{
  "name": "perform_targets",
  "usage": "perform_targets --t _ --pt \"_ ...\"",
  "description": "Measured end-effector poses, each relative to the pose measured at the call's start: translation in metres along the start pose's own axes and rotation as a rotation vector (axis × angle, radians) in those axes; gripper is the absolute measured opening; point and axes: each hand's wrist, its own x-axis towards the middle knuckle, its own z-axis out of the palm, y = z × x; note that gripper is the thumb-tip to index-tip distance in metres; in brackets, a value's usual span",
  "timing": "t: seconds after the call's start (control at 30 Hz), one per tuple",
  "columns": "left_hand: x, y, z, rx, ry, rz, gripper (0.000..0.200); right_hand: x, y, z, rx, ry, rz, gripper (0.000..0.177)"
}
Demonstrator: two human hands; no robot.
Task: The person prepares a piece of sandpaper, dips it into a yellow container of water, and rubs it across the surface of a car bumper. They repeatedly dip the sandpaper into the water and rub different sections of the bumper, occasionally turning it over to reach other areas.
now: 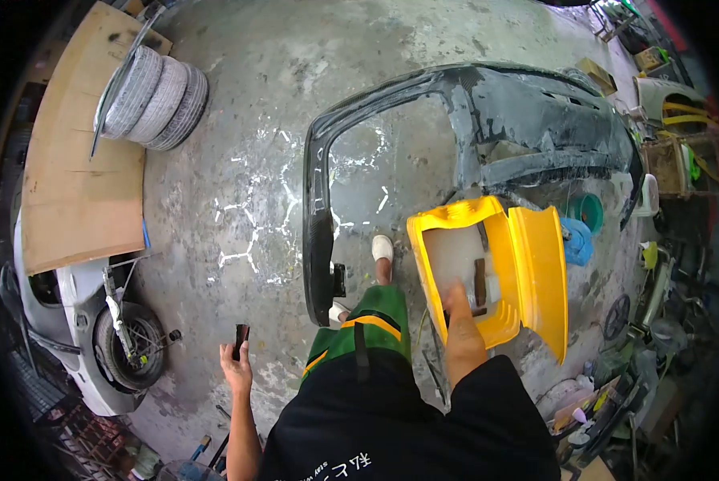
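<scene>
Out to the side, my left hand (236,367) is closed round a small dark block (241,337), which sticks up above the fingers. My right hand (458,303) reaches into an open yellow container (425,276) of cloudy water; its fingers are blurred, and what they hold, if anything, I cannot make out. Just right of those fingers lies a dark brown strip (480,282) inside the container. A large dark grey vehicle body panel (528,120) with a long curved frame stretches over the floor beyond and to the left of the container.
Stacked tyres (160,96) stand by a brown board (83,160) at the upper left. A motorbike wheel (131,345) is at the lower left. A green bucket (590,212) and a blue bag (576,242) sit right of the container. Assorted parts line the right side.
</scene>
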Motion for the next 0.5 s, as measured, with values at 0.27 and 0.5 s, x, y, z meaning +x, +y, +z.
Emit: perform_targets --t 0.27,0.5 --pt "-0.016 -0.071 -0.004 -0.141 0.074 0.044 0.029 -0.242 -0.118 0.192 -0.086 -0.665 -0.234 0.032" --pt "-0.028 -0.093 0.002 -0.18 0.152 0.053 0.03 -0.28 -0.04 0.391 -0.552 -0.928 -0.135 0.047"
